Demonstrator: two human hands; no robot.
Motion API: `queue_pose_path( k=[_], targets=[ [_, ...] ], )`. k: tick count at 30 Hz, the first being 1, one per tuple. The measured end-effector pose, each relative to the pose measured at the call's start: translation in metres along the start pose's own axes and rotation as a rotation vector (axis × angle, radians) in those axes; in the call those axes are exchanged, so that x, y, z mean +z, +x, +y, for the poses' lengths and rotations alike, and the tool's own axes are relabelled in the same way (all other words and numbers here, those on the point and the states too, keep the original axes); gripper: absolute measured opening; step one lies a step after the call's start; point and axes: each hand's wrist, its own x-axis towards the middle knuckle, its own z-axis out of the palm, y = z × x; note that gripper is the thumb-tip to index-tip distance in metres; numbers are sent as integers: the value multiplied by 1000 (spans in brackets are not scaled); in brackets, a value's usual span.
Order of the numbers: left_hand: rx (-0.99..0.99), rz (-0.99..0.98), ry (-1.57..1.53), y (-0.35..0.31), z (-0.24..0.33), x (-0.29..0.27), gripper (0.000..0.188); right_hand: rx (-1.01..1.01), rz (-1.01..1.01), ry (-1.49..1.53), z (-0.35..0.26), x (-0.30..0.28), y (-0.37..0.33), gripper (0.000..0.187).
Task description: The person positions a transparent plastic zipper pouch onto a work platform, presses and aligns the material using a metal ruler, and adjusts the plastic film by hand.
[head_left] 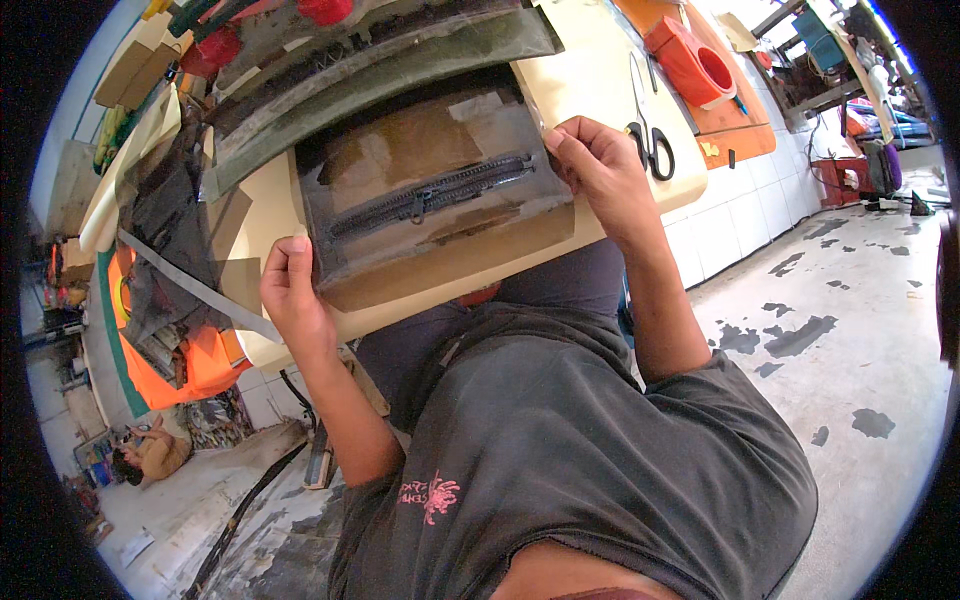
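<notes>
A flat dark panel point(450, 225) with brown patches lies tilted over the cream tabletop. Across its middle runs a black zipper point(440, 195), its pull hanging near the centre. My left hand point(297, 290) pinches the panel's left edge near the lower corner, thumb and fingers closed. At the right edge, my right hand point(600, 170) grips it between thumb and curled fingers. Just past the panel lies a long dark olive strip point(390, 95) of stiff material, partly over its far side. Beyond my right hand rest black-handled scissors point(655, 152).
The cream tabletop point(675, 190) ends just before my lap. A red ring-shaped holder point(705, 75) stands on an orange board point(750, 140) at the far right. Dark scraps point(170, 240) and an orange sheet point(205, 375) crowd the left side. Red round items point(325, 10) sit at the back.
</notes>
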Motion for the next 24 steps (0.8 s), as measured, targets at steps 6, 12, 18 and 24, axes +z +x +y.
queue_pose_path(
  k=[6, 12, 18, 24],
  targets=[
    [11, -33, 12, 3, -6, -6, 15, -30, 26, 36, 3, 3, -1, 21],
    [197, 23, 187, -3, 13, 16, 18, -154, 52, 82, 1, 5, -2, 18],
    [367, -143, 425, 8, 10, -1, 41, -266, 10, -118, 6, -1, 3, 41],
    [357, -41, 456, 4, 9, 0, 31, -251, 14, -109, 5, 1, 3, 36]
  ],
)
